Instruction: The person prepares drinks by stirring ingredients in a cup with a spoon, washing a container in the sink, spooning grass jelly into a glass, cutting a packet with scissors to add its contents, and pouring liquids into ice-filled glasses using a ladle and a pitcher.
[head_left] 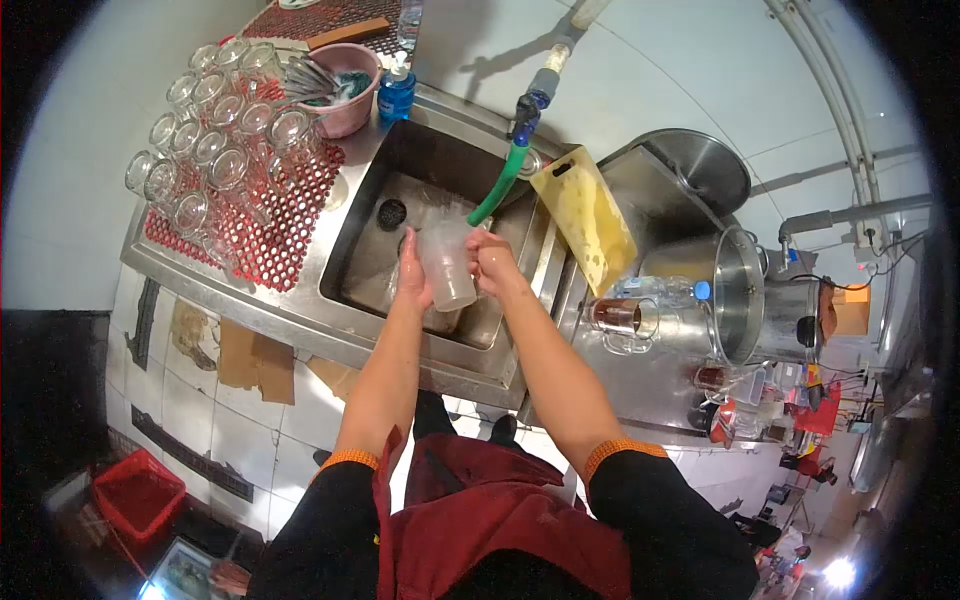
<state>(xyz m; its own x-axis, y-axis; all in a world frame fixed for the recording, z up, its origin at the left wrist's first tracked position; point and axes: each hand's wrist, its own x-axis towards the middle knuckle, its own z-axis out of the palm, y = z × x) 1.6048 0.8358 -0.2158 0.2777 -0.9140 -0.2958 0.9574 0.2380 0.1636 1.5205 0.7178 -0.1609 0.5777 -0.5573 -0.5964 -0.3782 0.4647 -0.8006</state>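
Observation:
Over the sink (345, 215) I hold a translucent plastic jug (449, 268), tilted, with both hands. My left hand (412, 275) lies along its left side, thumb up. On the other side, my right hand (489, 260) is closed at the jug's handle, which the fingers largely hide. The end of a green hose (497, 190) hangs at the jug's top, close to my right hand. Whether water is running from it I cannot tell. Below the jug the basin floor looks wet, and a dark round drain (391, 214) shows to the left.
Several glass mugs (228, 168) stand on a red perforated mat (290, 245) at left. Behind are a pink bowl (345, 118) and a blue soap bottle (397, 92). To the right are a yellow cutting board (588, 220), a dark-filled glass mug (622, 318) and a large metal pot (738, 295).

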